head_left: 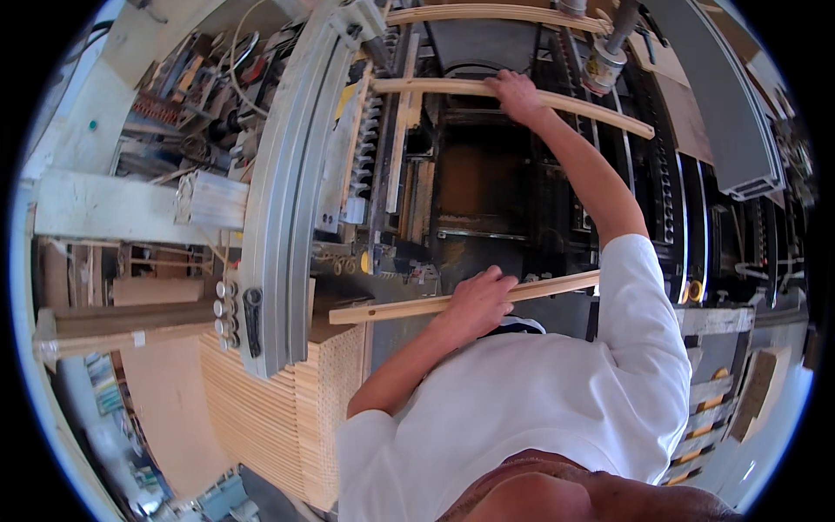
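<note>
Near my body, my left hand (pixel 474 304) is closed round a pale wooden strip (pixel 391 309), which lies crosswise in front of my waist. A small dark hole or knot shows toward its left end. My right arm reaches far forward over the machine. There my right hand (pixel 519 97) grips a second wooden strip (pixel 435 85) that spans the machine's rails from left to right. Beyond it, a third wooden strip (pixel 496 13) lies across the far end, apart from both hands. My white sleeve covers the right end of the near strip.
A thick grey metal beam (pixel 291 200) stands left of the machine bed. Below it is a tall stack of wooden strips (pixel 261 418). A hanging metal cylinder (pixel 603 70) sits above the far right. Another grey beam (pixel 718 96) borders the right. Cluttered tools (pixel 191 104) fill the far left.
</note>
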The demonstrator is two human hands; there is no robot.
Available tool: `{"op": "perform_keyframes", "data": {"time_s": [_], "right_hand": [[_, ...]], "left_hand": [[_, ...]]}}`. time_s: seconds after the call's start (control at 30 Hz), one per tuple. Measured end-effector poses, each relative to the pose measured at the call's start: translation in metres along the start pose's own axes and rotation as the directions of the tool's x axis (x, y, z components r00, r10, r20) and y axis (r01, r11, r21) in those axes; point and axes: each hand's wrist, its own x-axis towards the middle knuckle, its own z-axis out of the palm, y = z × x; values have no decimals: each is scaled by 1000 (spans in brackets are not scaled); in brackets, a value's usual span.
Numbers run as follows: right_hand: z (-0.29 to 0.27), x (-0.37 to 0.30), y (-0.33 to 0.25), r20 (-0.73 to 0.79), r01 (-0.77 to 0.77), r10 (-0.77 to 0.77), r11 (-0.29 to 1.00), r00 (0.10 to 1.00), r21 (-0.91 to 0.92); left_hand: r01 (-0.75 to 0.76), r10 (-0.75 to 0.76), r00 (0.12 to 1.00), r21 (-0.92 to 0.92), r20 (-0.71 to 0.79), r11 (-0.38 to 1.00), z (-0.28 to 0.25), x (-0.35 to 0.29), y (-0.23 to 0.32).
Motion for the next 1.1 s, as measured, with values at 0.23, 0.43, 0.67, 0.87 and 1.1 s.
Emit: {"op": "perform_keyframes", "data": {"time_s": [0.23, 0.43, 0.67, 0.87, 1.1], "right_hand": [[10, 26, 22, -64, -72, 71, 997, 995, -8], [20, 39, 19, -89, -70, 67, 997, 994, -23], [17, 35, 19, -86, -54, 48, 996, 995, -69], [23, 42, 13, -61, -177, 174, 983, 983, -43], [3, 46, -27, -187, -150, 183, 973, 965, 177]], "left_hand": [[249, -280, 937, -160, -211, 955, 9, -74, -8], [383, -475, 796, -295, -375, 875, 21, -136, -18], [511, -660, 630, -422, -409, 749, 54, -213, -43], [535, -870, 422, -705, -254, 466, 108, -319, -54], [318, -947, 252, -907, -199, 275, 153, -452, -51]]}}
